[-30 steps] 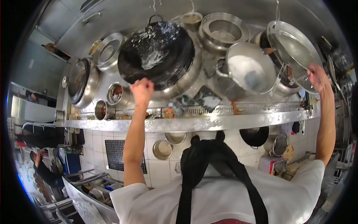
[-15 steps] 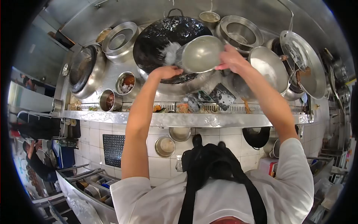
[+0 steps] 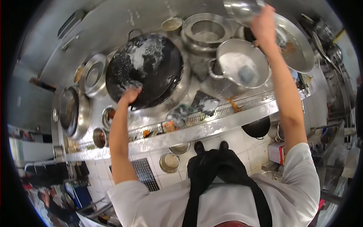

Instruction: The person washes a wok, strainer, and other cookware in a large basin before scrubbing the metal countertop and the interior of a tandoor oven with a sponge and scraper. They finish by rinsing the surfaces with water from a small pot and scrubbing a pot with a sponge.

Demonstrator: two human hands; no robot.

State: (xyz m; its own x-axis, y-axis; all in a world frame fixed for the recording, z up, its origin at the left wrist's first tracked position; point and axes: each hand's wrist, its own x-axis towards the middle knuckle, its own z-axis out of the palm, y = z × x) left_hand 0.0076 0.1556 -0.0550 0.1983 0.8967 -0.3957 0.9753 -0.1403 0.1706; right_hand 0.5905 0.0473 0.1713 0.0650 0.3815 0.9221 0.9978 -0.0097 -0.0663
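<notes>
My right hand (image 3: 264, 24) is raised at the upper right, closed on the rim of a shiny steel bowl (image 3: 242, 10), which the frame's top edge cuts off. My left hand (image 3: 131, 95) is at the near-left rim of a large black wok (image 3: 162, 81); motion blur hides whether its fingers grip anything. White foamy liquid (image 3: 141, 56) spreads over the wok's far side. Below my right forearm's level stands a two-handled steel pot (image 3: 223, 51) with whitish liquid and a greyish-blue piece in it.
Metal pots (image 3: 189, 38) and a wide steel pan (image 3: 308, 60) line the back and right. Two small containers with reddish contents (image 3: 100, 137) stand left. A dark, suds-covered pad (image 3: 204, 103) lies near the counter's front edge (image 3: 211, 130). Another person (image 3: 56, 206) is far left.
The steel bowl has moved from over the wok to the upper right with my right hand. My left hand has shifted left along the wok's rim. The view has turned.
</notes>
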